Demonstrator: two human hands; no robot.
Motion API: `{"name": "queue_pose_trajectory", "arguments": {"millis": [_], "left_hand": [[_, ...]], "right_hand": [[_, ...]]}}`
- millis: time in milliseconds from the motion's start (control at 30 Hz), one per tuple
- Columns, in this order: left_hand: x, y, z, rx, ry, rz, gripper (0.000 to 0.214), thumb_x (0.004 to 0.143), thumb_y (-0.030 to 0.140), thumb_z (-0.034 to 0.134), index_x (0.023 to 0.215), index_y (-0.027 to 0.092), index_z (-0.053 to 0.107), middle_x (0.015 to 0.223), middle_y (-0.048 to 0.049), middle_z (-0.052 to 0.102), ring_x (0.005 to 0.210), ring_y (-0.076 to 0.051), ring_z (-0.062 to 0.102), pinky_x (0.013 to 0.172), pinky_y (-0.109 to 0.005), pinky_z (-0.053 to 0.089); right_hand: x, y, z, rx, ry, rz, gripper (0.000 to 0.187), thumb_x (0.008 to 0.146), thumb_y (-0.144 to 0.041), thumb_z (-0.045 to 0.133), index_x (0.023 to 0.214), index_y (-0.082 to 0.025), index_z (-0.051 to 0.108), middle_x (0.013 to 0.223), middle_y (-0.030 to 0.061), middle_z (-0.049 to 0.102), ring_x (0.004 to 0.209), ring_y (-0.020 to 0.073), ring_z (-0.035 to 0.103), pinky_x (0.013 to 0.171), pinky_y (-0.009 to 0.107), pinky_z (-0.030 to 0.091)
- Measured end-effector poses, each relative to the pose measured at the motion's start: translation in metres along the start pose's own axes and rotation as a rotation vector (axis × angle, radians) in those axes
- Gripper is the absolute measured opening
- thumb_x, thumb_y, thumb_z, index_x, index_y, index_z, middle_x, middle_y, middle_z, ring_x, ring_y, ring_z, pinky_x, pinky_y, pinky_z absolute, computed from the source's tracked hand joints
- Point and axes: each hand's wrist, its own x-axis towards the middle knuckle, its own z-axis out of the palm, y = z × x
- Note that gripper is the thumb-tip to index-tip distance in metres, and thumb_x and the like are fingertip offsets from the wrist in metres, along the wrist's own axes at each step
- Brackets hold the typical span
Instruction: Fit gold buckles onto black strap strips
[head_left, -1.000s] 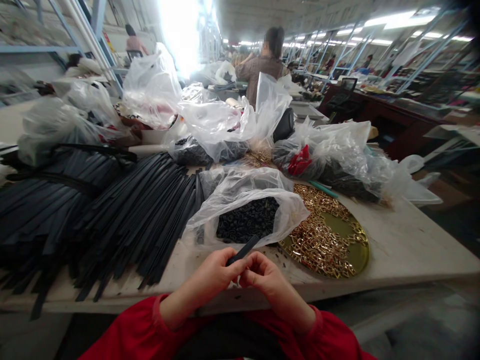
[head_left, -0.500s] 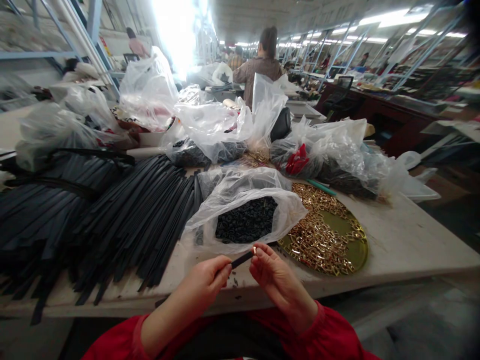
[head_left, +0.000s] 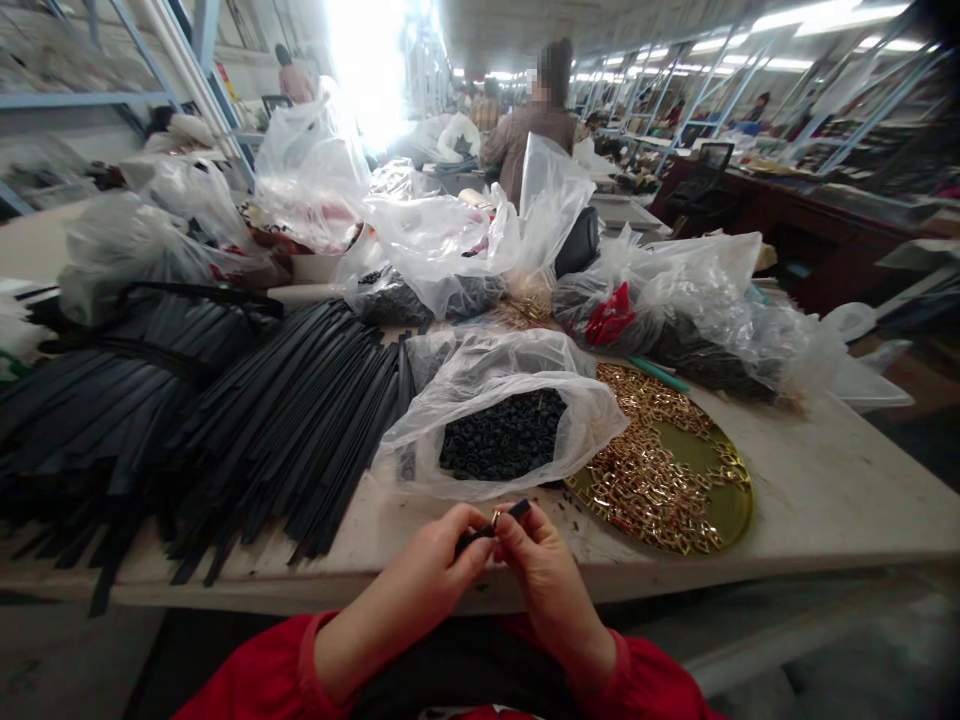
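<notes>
My left hand (head_left: 442,555) and my right hand (head_left: 536,560) meet at the table's front edge, both in red sleeves. Together they pinch a narrow black strap (head_left: 517,511), whose short end pokes out above the fingers. A small metal piece (head_left: 496,519) shows on the strap between my fingertips; I cannot tell which hand grips it. Just beyond my hands lies an open clear bag of small black rings (head_left: 504,445). A gold tray (head_left: 716,500) heaped with gold buckles sits to the right of that bag.
A big pile of long black straps (head_left: 225,420) covers the left half of the pale table (head_left: 825,490). Several clear plastic bags (head_left: 675,300) of parts crowd the back. A person (head_left: 536,120) stands at another bench further off.
My hands have closed together again, and less of the strap sticks out than half a second ago. The view has shifted slightly.
</notes>
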Motion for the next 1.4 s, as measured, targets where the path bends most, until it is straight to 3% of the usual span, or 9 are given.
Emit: {"name": "queue_pose_trajectory", "arguments": {"millis": [200, 367, 567, 733, 933, 1067, 1200, 1300, 1400], "left_hand": [[0.001, -0.002, 0.003, -0.293, -0.085, -0.191, 0.022, 0.080, 0.039, 0.041, 0.075, 0.018, 0.044, 0.059, 0.0051, 0.053, 0.042, -0.006, 0.038, 0.042, -0.018, 0.030], [0.004, -0.008, 0.009, -0.416, -0.092, -0.283, 0.026, 0.077, 0.043, 0.043, 0.074, 0.018, 0.042, 0.058, 0.0056, 0.054, 0.037, -0.004, 0.034, 0.037, -0.017, 0.026], [0.000, -0.014, 0.020, -0.388, 0.037, -0.227, 0.027, 0.078, 0.043, 0.043, 0.074, 0.017, 0.046, 0.054, 0.0062, 0.050, 0.037, -0.005, 0.035, 0.036, -0.017, 0.025], [-0.006, -0.016, 0.019, -0.397, 0.018, -0.223, 0.029, 0.078, 0.045, 0.045, 0.073, 0.017, 0.045, 0.053, 0.0066, 0.048, 0.038, -0.005, 0.032, 0.036, -0.017, 0.023], [-0.009, -0.016, 0.020, -0.385, 0.041, -0.203, 0.031, 0.078, 0.046, 0.043, 0.068, 0.016, 0.046, 0.050, 0.0063, 0.046, 0.041, -0.006, 0.034, 0.039, -0.017, 0.025], [-0.010, -0.017, 0.022, -0.355, 0.038, -0.223, 0.026, 0.078, 0.043, 0.042, 0.069, 0.018, 0.043, 0.052, 0.0065, 0.047, 0.037, -0.006, 0.037, 0.036, -0.017, 0.026], [-0.007, -0.014, 0.021, -0.297, 0.038, -0.176, 0.020, 0.076, 0.035, 0.047, 0.066, 0.018, 0.042, 0.057, 0.0055, 0.048, 0.046, -0.007, 0.047, 0.041, -0.016, 0.033], [-0.004, -0.015, 0.019, -0.320, 0.039, -0.175, 0.024, 0.076, 0.039, 0.047, 0.067, 0.018, 0.042, 0.054, 0.0064, 0.047, 0.041, -0.006, 0.039, 0.038, -0.016, 0.030], [-0.002, -0.020, 0.018, -0.294, 0.022, -0.186, 0.032, 0.074, 0.048, 0.049, 0.065, 0.018, 0.041, 0.050, 0.0063, 0.047, 0.037, -0.005, 0.033, 0.035, -0.016, 0.025]], "right_hand": [[-0.004, 0.005, -0.001, -0.245, -0.038, -0.095, 0.028, 0.074, -0.043, 0.061, 0.067, -0.016, 0.055, 0.056, -0.0038, 0.051, 0.054, 0.0093, 0.046, 0.054, 0.021, 0.038], [-0.003, 0.003, 0.001, -0.115, -0.089, 0.043, 0.027, 0.077, -0.045, 0.055, 0.076, -0.018, 0.052, 0.059, -0.0041, 0.050, 0.051, 0.0094, 0.046, 0.050, 0.022, 0.038], [-0.007, 0.001, 0.000, -0.281, -0.025, -0.105, 0.026, 0.073, -0.042, 0.061, 0.074, -0.018, 0.054, 0.065, -0.0026, 0.054, 0.061, 0.0110, 0.050, 0.059, 0.023, 0.041], [-0.011, 0.002, -0.001, -0.105, -0.167, 0.060, 0.025, 0.070, -0.034, 0.066, 0.085, -0.018, 0.055, 0.076, -0.0010, 0.058, 0.064, 0.0117, 0.052, 0.061, 0.025, 0.041], [-0.016, 0.000, 0.004, -0.065, -0.173, 0.090, 0.026, 0.067, -0.030, 0.068, 0.087, -0.018, 0.056, 0.078, -0.0006, 0.059, 0.063, 0.0111, 0.051, 0.059, 0.023, 0.039], [-0.018, -0.001, 0.004, -0.179, -0.143, 0.004, 0.023, 0.068, -0.036, 0.066, 0.077, -0.019, 0.054, 0.069, -0.0026, 0.056, 0.062, 0.0115, 0.050, 0.060, 0.023, 0.041], [-0.014, 0.003, -0.004, -0.437, -0.097, -0.177, 0.019, 0.072, -0.035, 0.062, 0.072, -0.020, 0.051, 0.064, -0.0036, 0.051, 0.059, 0.0123, 0.048, 0.057, 0.023, 0.039], [-0.010, 0.003, -0.010, -0.605, -0.041, -0.311, 0.015, 0.074, -0.033, 0.060, 0.073, -0.020, 0.052, 0.067, -0.0023, 0.051, 0.062, 0.0129, 0.048, 0.058, 0.023, 0.038], [-0.011, -0.001, -0.010, -0.614, -0.076, -0.299, 0.017, 0.077, -0.035, 0.057, 0.073, -0.020, 0.051, 0.066, -0.0025, 0.049, 0.061, 0.0122, 0.046, 0.056, 0.023, 0.037]]}}
